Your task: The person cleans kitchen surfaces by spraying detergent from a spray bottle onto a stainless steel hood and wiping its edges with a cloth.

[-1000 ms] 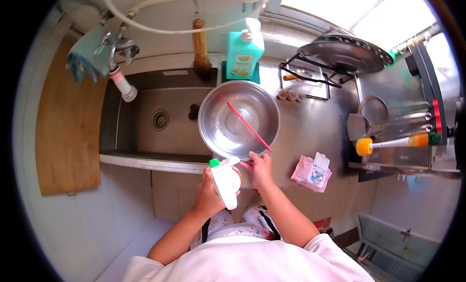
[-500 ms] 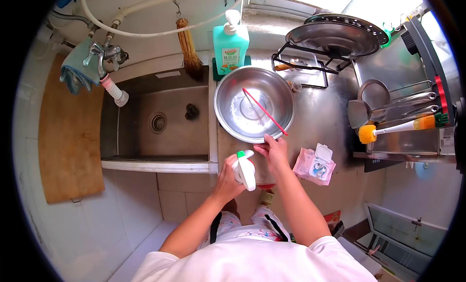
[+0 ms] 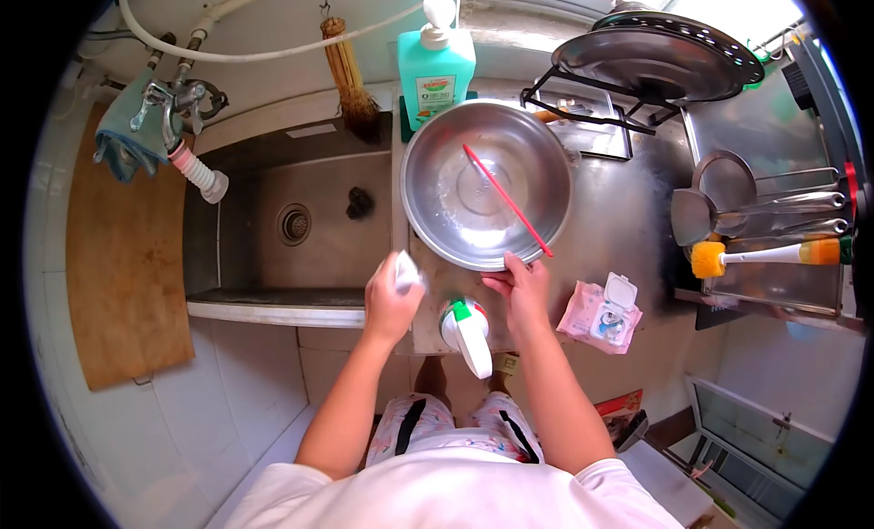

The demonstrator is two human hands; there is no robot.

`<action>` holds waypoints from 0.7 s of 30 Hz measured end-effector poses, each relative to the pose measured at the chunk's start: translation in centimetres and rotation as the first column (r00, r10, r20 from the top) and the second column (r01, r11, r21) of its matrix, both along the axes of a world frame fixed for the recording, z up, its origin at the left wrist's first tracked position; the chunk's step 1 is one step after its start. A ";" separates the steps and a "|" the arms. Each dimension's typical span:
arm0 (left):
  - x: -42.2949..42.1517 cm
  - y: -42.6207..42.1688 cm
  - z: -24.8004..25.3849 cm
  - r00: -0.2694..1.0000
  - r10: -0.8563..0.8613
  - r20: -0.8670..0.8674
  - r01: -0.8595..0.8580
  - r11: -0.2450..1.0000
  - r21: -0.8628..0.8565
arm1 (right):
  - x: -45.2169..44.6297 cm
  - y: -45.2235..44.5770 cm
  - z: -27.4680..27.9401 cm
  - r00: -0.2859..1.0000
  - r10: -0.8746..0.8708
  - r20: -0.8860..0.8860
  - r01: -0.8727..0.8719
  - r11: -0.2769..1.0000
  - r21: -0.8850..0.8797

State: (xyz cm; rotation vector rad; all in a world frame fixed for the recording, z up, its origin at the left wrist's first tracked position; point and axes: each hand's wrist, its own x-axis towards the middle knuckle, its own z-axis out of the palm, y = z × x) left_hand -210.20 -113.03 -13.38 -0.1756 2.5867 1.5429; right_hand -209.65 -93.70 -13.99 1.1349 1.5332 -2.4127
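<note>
A steel bowl (image 3: 446, 210) rests on the metal counter right of the sink, with a thin red stick (image 3: 510, 201) lying across it. My right hand (image 3: 525, 297) grips the bowl's near rim, thumb on top. Over the sink's front right corner, my left hand (image 3: 391, 301) is closed around a small white object (image 3: 406, 272), blurred and hard to identify. Between my hands, at the counter's front edge, stands a white bottle with a green and white spray head (image 3: 472, 338); neither hand touches it. A pink wipes packet (image 3: 596, 320) lies right of my right hand.
The sink (image 3: 300, 269) is at the left, below a faucet (image 3: 173, 110). Behind the bowl stands a green pump bottle (image 3: 435, 74). A black rack (image 3: 592, 119) holds lids at the back right. Utensils and a yellow brush (image 3: 707, 259) are at the right.
My left hand has let go of the spray bottle, which now stands on the counter, and has moved left holding something white. My right hand has slid the bowl right, away from the sink.
</note>
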 end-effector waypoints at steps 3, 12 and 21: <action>-4.1 1.4 -4.3 0.975 -0.134 -0.176 0.070 0.942 -0.328 | -0.4 0.2 0.3 0.999 -0.034 -0.031 0.035 0.999 0.020; -4.9 1.3 -5.1 0.934 -0.345 -0.099 0.290 0.887 -0.358 | -0.5 1.1 1.3 0.999 -0.027 -0.036 0.029 0.999 0.046; 0.0 -2.1 -4.4 0.859 -0.493 -0.138 0.434 0.845 -0.313 | -1.0 0.6 -0.1 0.991 0.110 0.075 -0.112 0.994 0.013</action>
